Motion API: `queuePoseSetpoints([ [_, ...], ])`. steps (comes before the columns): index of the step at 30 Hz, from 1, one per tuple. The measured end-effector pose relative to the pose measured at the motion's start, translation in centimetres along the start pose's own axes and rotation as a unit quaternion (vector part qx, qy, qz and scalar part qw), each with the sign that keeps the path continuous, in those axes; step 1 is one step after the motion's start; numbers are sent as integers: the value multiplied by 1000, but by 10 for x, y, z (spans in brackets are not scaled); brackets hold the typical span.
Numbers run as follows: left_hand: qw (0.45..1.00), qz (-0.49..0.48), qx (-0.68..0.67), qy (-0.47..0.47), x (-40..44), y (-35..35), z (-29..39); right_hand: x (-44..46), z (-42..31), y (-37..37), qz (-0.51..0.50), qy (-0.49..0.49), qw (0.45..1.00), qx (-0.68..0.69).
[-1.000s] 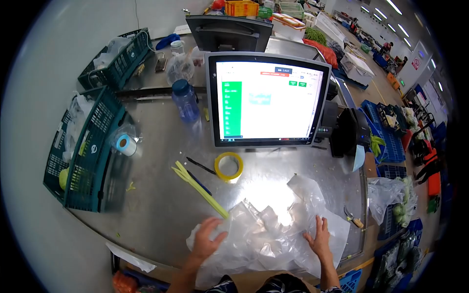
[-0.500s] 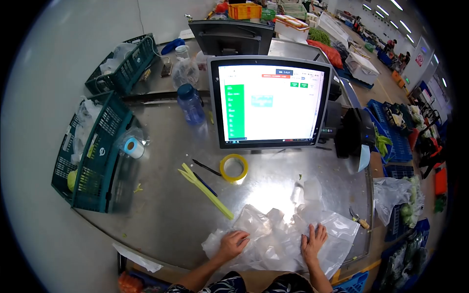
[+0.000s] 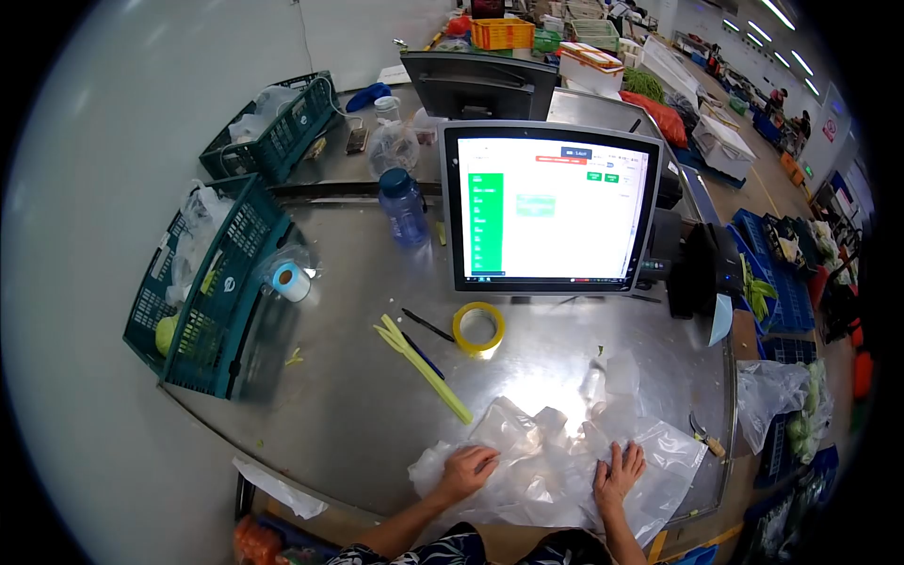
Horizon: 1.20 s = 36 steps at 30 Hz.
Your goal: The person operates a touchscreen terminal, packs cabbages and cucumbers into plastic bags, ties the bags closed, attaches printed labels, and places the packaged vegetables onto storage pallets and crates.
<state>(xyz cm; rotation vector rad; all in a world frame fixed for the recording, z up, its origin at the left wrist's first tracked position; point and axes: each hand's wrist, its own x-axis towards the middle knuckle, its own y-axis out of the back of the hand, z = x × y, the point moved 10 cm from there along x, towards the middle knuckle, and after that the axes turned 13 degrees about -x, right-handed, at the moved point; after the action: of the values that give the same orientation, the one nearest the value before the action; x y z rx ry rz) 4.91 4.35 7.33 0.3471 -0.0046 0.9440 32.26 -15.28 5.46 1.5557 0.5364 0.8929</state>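
Clear plastic bags (image 3: 537, 471) lie crumpled in a loose pile at the front of the metal table. My left hand (image 3: 469, 473) is at the pile's left side, its fingers curled together on the plastic. On the right part of the pile my right hand (image 3: 619, 476) rests flat with its fingers apart. Just beyond the bags lie a pale green stalk (image 3: 428, 369), a dark pen (image 3: 427, 325) and a roll of yellow tape (image 3: 479, 329). A tool with a wooden handle (image 3: 713, 444) lies right of the bags.
A lit monitor (image 3: 556, 212) stands beyond the tape, with a blue bottle (image 3: 403, 209) to its left. Green crates (image 3: 202, 292) line the wall side, beside a label roll (image 3: 291, 282). A black printer (image 3: 706, 268) sits at the right.
The whole view has shifted, so the table things appear further right. Both hands stay on the plastic bags in nearly the same pose.
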Motion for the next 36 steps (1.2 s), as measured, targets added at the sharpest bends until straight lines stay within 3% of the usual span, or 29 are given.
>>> queuePoseSetpoints([
  [36, 1000, 10, 4, -2, 0, -3, -3, 1, 1, 1, 9, -3, 1000, -4],
])
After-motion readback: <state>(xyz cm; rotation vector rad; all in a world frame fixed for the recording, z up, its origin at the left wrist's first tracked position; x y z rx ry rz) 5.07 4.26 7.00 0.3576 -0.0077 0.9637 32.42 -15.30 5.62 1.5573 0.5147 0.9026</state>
